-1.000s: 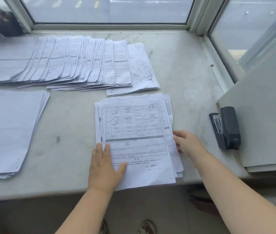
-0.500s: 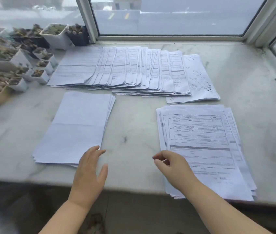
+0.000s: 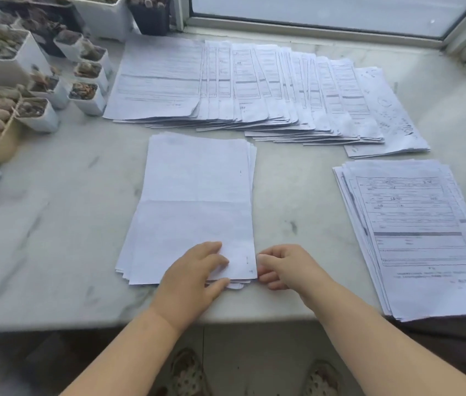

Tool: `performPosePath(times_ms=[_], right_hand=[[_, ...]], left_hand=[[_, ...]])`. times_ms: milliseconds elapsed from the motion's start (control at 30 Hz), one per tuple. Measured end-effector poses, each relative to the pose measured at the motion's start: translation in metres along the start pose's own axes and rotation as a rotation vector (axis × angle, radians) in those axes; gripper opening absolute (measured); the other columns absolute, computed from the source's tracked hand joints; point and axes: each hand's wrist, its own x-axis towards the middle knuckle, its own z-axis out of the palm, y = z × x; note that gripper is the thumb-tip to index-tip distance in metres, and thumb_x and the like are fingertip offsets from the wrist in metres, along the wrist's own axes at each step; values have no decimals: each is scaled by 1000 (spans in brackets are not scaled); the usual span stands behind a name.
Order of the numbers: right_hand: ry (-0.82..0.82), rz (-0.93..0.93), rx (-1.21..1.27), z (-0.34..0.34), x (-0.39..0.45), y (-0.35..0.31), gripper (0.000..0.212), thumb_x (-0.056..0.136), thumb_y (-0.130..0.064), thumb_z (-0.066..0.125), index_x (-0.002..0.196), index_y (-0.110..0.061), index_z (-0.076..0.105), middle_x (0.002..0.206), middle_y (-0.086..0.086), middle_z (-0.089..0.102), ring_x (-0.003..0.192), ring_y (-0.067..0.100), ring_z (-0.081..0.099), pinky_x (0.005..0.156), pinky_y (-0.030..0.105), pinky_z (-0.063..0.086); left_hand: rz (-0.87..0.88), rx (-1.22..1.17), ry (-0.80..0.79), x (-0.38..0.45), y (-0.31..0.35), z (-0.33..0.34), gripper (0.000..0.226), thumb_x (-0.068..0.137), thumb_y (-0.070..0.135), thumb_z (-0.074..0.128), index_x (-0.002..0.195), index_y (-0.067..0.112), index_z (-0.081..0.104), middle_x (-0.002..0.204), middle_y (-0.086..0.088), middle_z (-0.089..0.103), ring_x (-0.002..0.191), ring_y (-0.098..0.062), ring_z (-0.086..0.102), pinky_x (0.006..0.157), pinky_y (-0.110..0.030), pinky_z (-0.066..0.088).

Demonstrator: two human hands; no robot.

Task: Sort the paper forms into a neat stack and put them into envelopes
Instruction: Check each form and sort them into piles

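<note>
On the pale marble worktop (image 3: 55, 230), the left hand (image 3: 194, 277) presses flat, grip released, on the face-down white paper stack (image 3: 194, 201); the right hand (image 3: 286, 267) pinches its near right corner.

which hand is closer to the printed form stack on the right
Right. The right hand is between the blank stack and the printed form stack, apart from the latter. The left hand rests on the blank stack, farther away.

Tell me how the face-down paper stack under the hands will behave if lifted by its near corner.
The face-down stack will probably flop: loose thin sheets with a crease across the middle. Its edges are already uneven, so sheets would likely slide apart on the smooth marble sill. The left hand resting on it should help.
</note>
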Motion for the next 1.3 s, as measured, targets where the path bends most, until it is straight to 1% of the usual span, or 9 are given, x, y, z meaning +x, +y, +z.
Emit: performPosePath(times_ms=[67, 133, 267, 400, 500, 667, 833, 933, 1300], right_hand=[[10, 38, 1, 8, 0, -2, 11, 96, -17, 56, 91, -10, 64, 78, 7, 64, 63, 15, 61, 56, 21, 49], [23, 67, 52, 12, 1, -2, 13, 96, -19, 56, 92, -10, 64, 80, 6, 65, 62, 13, 64, 57, 21, 51], [4, 91, 148, 11, 1, 1, 11, 96, -19, 56, 96, -12, 65, 81, 2, 69, 63, 10, 63, 63, 22, 53], [-50, 47, 158, 8, 4, 7, 12, 91, -7, 61, 102, -11, 64, 88, 3, 69, 70, 11, 64, 71, 24, 54], [-133, 26, 116, 6, 7, 7, 12, 89, -3, 63, 97, -11, 67, 82, -1, 71, 69, 10, 65, 72, 24, 53], [-119, 14, 87, 12, 15, 3, 20, 92, -14, 64, 72, -11, 63, 61, -4, 66, 54, 8, 62, 59, 22, 51], [-73, 15, 50, 18, 17, -2, 24, 90, -29, 66, 76, -10, 61, 66, 1, 68, 49, 10, 60, 52, 22, 46], [-73, 19, 99, 16, 17, -1, 26, 92, -30, 63, 74, -11, 60, 63, 1, 66, 49, 11, 61, 51, 22, 47], [-111, -3, 177, 13, 16, 6, 18, 95, -20, 59, 80, -10, 62, 63, 2, 65, 49, 8, 59, 53, 20, 50]], left_hand=[[11, -47, 16, -1, -4, -2, 15, 78, 38, 69, 88, 27, 69, 121, 5, 64, 114, -4, 46, 92, -6, 26], [16, -96, 15, 0, -7, -4, 23, 82, 47, 54, 84, 29, 69, 119, 6, 65, 115, -3, 47, 92, -1, 25], [35, -92, 99, 2, -11, -3, 27, 85, 43, 48, 82, 28, 70, 113, 11, 67, 110, -2, 51, 86, -6, 34], [-144, -204, 269, 8, -3, -1, 23, 84, 37, 47, 83, 22, 64, 81, 15, 66, 81, -5, 56, 61, -16, 42], [-281, -253, 318, 10, 2, 1, 3, 77, 30, 55, 78, 29, 52, 67, 19, 55, 72, -7, 54, 58, -12, 37], [-160, -291, 266, 5, 2, 2, 11, 79, 23, 51, 84, 32, 56, 75, 12, 56, 71, -5, 52, 62, -19, 41], [-65, -197, 161, 3, -5, -1, 22, 77, 48, 60, 81, 27, 66, 77, 14, 58, 74, -4, 53, 66, -21, 43], [-104, -242, 168, 5, -7, -2, 24, 80, 44, 53, 74, 24, 66, 72, 11, 59, 72, -7, 55, 65, -28, 45], [-180, -289, 225, 7, 0, 0, 18, 76, 40, 47, 65, 29, 56, 67, 9, 56, 67, -11, 52, 60, -17, 38]])
